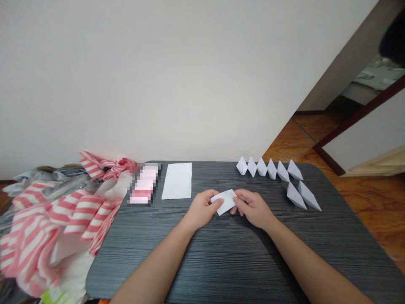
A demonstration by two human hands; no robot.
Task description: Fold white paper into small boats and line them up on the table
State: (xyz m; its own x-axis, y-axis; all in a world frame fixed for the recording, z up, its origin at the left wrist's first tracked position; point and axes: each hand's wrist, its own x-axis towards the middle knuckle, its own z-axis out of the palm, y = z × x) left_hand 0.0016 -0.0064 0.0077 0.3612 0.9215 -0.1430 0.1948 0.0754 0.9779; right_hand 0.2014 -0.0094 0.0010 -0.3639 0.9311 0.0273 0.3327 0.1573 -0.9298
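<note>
A small folded piece of white paper [225, 200] is held between both hands just above the dark striped table [221, 253]. My left hand [202, 209] pinches its left side, fingers closed on it. My right hand [255, 207] grips its right edge, fingers curled. A flat white sheet of paper [177, 180] lies on the table to the left, beyond my left hand. Several folded white paper boats [268, 168] stand in a row at the back right, with two more [302, 196] in front of that row.
A pile of red-and-white striped bags [63, 215] spills over the table's left edge. A blurred pink-and-white object [144, 184] lies beside the flat sheet. A white wall is behind the table; wooden floor [363, 198] and a doorway lie to the right.
</note>
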